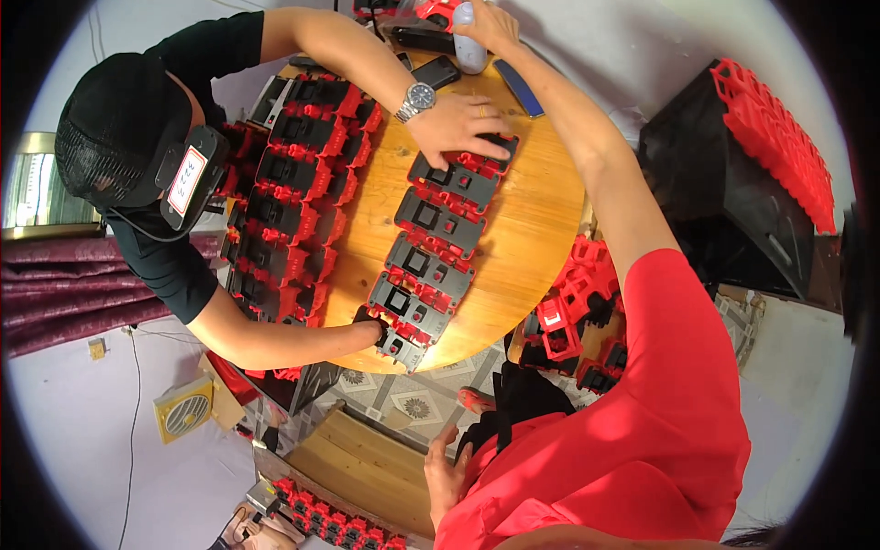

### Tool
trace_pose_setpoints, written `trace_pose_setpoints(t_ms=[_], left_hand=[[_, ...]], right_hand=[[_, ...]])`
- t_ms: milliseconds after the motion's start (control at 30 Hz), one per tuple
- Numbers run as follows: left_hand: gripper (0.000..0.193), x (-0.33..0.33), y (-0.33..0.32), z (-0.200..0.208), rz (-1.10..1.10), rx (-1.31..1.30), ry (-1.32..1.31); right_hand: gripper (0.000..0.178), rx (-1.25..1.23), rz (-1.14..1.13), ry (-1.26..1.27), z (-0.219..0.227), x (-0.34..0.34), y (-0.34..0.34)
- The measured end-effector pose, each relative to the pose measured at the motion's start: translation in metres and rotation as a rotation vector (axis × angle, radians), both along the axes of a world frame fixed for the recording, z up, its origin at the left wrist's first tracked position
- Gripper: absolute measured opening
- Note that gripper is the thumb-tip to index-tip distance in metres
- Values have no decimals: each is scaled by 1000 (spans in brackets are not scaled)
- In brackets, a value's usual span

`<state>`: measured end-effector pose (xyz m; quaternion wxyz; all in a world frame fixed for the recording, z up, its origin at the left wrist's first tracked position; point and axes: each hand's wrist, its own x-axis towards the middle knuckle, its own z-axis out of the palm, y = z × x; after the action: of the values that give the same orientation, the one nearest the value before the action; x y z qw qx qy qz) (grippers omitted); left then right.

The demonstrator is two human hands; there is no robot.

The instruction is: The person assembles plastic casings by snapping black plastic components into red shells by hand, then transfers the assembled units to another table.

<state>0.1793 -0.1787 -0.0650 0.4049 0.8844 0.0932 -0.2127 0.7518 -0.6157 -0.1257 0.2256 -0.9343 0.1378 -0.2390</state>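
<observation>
My right arm, in a red sleeve, stretches over the round wooden table (550, 197) to its far edge. There my right hand (490, 26) closes around a pale lavender bottle-shaped object (470, 53). Low in front of my red shirt is my left hand (445, 472), fingers loosely bent and apart, with nothing visible in it. A slanting row of black, grey and red plastic parts (424, 266) lies on the table. A co-worker in black has one hand (463, 128) flat on the row's far end and the other hand at its near end, partly hidden.
More black-and-red parts (284, 170) stand in rows at the table's left. A blue flat object (519, 89) and a black phone (434, 73) lie at the far edge. Red parts (573, 293) are stacked right of the table, others on a black cabinet (733, 183). A wooden bench (367, 467) stands below.
</observation>
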Motion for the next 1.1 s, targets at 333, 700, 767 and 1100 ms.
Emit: trace_pose_setpoints(t_ms=[333, 700, 767, 1100], left_hand=[[46, -6, 11, -15, 25, -36, -3], [42, -3, 43, -14, -171, -119, 44], [42, -2, 51, -23, -289, -145, -2], [48, 20, 24, -92, -785, -202, -117]], right_hand=[[85, -62, 57, 162, 12, 9, 5], [59, -91, 74, -279, -9, -225, -20], [57, 34, 10, -124, -20, -315, -20], [57, 549, -291, 277, -117, -650, 12]])
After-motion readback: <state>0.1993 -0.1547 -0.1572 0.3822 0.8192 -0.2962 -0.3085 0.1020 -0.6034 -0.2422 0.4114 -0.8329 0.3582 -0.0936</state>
